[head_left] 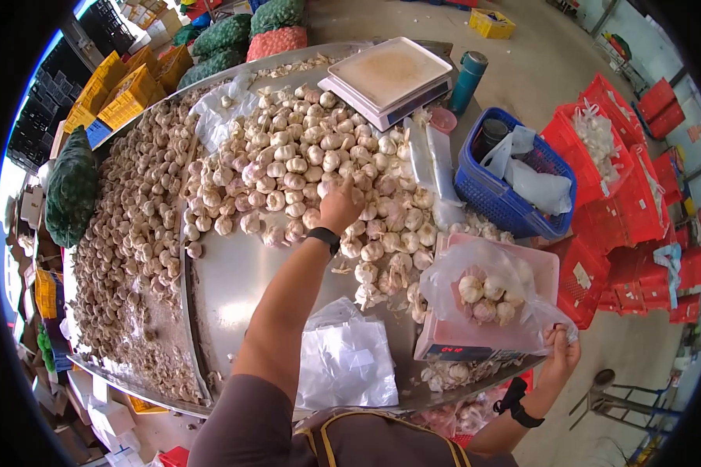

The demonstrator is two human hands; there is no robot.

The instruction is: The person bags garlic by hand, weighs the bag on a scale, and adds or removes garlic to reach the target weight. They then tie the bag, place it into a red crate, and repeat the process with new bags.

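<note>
Centrally, the left hand [341,204] is stretched out over the garlic pile [280,167] that covers the upper middle of the steel bench [234,288]. Its fingers are curled down onto the bulbs; whether a bulb is actually gripped cannot be told, since only the back of the hand is seen. A black watch is worn on that wrist.

At the lower right of the frame, the right hand [561,350] is closed on the edge of a clear plastic bag [487,268]. Several garlic bulbs are held in the bag, which is resting on a pink scale [541,268] at the bench's right edge.

A stack of flat plastic bags [346,366] is laid on the bench near the bottom centre. A white scale [389,74] is set at the top centre, beyond the pile, with a blue basket [506,206] just beside the pile at the right and red crates [631,210] further right.
</note>
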